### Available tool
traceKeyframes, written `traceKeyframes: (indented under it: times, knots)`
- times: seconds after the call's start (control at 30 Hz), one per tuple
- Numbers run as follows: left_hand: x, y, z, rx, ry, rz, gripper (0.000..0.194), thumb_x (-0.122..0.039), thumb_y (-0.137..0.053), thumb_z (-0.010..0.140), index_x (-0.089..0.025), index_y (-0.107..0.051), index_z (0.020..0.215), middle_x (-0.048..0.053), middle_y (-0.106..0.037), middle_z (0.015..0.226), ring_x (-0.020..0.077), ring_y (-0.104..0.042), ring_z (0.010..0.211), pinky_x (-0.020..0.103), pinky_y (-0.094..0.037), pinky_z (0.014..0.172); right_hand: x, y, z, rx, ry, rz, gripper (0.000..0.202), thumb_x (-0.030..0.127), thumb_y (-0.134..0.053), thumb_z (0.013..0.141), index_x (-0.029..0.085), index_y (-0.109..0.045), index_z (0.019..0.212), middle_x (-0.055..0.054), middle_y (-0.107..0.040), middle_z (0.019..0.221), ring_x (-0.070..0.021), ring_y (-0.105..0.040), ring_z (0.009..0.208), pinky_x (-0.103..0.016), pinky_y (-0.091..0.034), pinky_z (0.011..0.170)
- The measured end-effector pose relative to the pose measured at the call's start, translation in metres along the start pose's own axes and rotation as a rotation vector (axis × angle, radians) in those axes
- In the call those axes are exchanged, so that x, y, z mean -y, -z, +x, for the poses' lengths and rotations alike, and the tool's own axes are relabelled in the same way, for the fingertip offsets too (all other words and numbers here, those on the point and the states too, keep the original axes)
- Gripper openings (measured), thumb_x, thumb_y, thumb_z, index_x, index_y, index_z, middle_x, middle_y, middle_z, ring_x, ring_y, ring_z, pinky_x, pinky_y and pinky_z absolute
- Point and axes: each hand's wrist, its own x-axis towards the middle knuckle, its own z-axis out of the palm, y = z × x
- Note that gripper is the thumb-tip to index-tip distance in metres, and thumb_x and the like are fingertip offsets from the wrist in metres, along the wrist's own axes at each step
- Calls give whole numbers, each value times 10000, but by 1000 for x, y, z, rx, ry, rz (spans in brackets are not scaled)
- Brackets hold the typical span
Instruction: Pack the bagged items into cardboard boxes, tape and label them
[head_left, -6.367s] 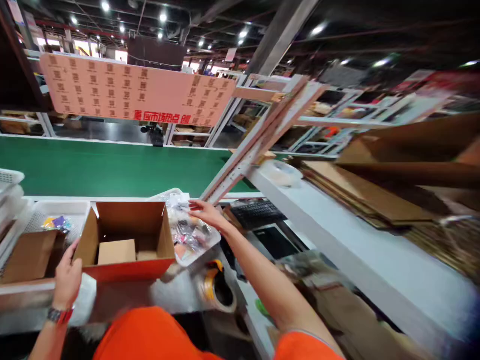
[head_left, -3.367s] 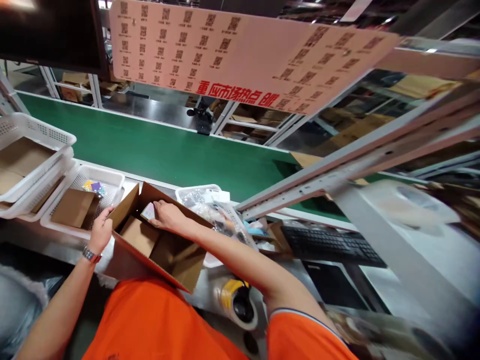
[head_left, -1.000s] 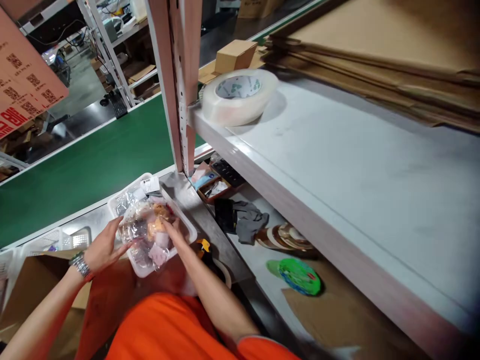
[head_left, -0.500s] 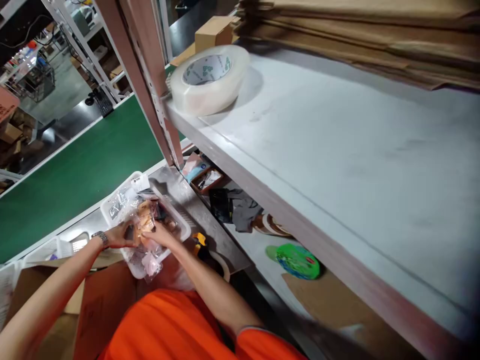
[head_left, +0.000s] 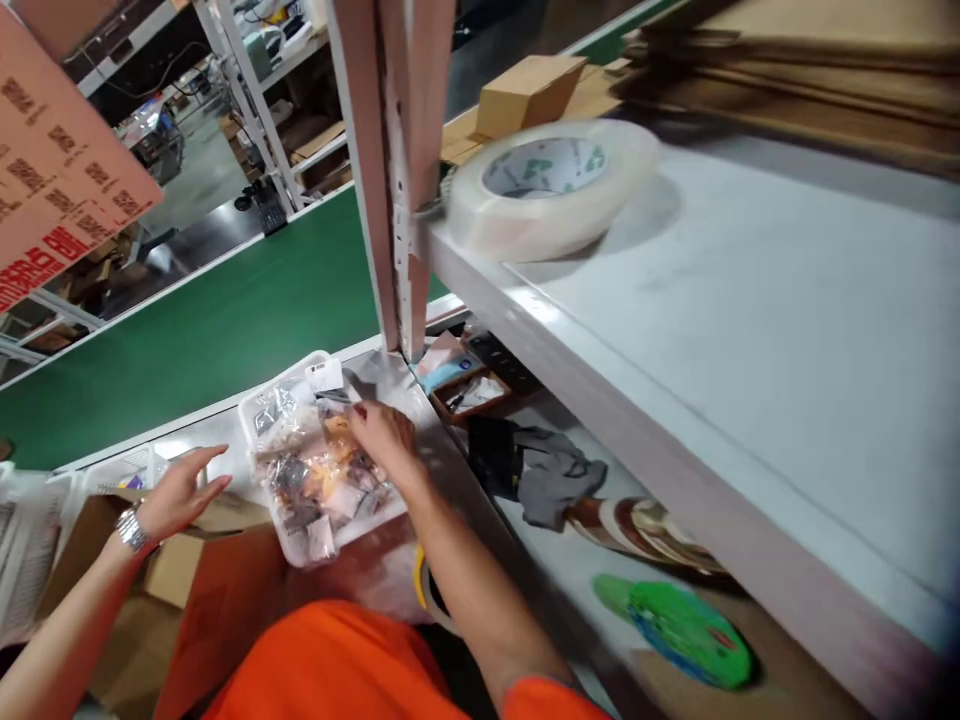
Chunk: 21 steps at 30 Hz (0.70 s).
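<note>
Head view: person in orange top at a packing bench, green belt [head_left: 225, 330] behind.
R hand [head_left: 384, 435]: reaching into white tray [head_left: 352, 525], fingers curled on the clear packets [head_left: 315, 470]; whether it actually grips one, can't tell.
L hand [head_left: 180, 490]: open, fingers spread, hovering apart from the tray, just above the box [head_left: 195, 560]. Holds nothing.
Tray contents: heap of small clear bags w/ orange, dark and pink bits inside; piled to the rim, a pink one overhanging the near edge.
Box contents: open cardboard carton left of tray, flaps up; a smaller plain box [head_left: 174, 568] lies inside.
Small brown tray [head_left: 476, 392]: past the post, holds papers/cards, blurred.
Shelf [head_left: 750, 330]: tape roll [head_left: 551, 185] near the post [head_left: 397, 170], flat cardboard stacked behind.
Risk 1: slick bags piled high, so pulling one could drag neighbours over the near rim.
Risk 2: tray sits close to bench edge; a sideways tug may tip it.
Risk 3: forearm near the post, so a quick lift may knock it.
</note>
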Motion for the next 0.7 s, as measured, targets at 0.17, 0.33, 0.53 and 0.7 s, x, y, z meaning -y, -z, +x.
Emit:
traceKeyframes:
  times: [0.17, 0.33, 0.53, 0.7]
  knots:
    - [14, -6, -41, -184, 19, -52, 532, -581, -638, 1056, -213, -772, 1417, 164, -835, 1397, 335, -822, 1260, 471, -681, 1069, 44, -10, 86, -58, -70, -36, 298, 345, -668, 1049, 109, -824, 1145, -218, -806, 1287, -272, -729, 1226, -326, -494, 1013]
    - [13, -14, -59, -345, -15, -152, 502, -524, -669, 1061, -235, -737, 1465, 160, -787, 1498, 341, -765, 1385, 517, -627, 1196, 46, 7, 93, -127, -55, -68, 259, 265, -554, 1036, 128, -773, 1059, -185, -811, 1081, -278, -731, 1051, -355, -502, 922]
    - [-20, -29, -29, -238, 90, -591, 830, -669, -781, 957, -195, -604, 1616, 220, -747, 1530, 362, -747, 1393, 547, -639, 1163, 54, 12, 2, -111, 38, 807, 515, 654, -710, 869, 198, -717, 1109, -102, -813, 1059, -241, -734, 895, -335, -597, 757]
    - [-66, -45, -10, -63, 157, -900, 705, -794, -827, 831, -133, -821, 1075, 156, -863, 1060, 318, -818, 980, 437, -689, 894, 64, -33, -113, 285, 61, 975, 534, 677, -811, 790, 246, -773, 1103, -82, -851, 1026, -270, -782, 882, -399, -676, 811]
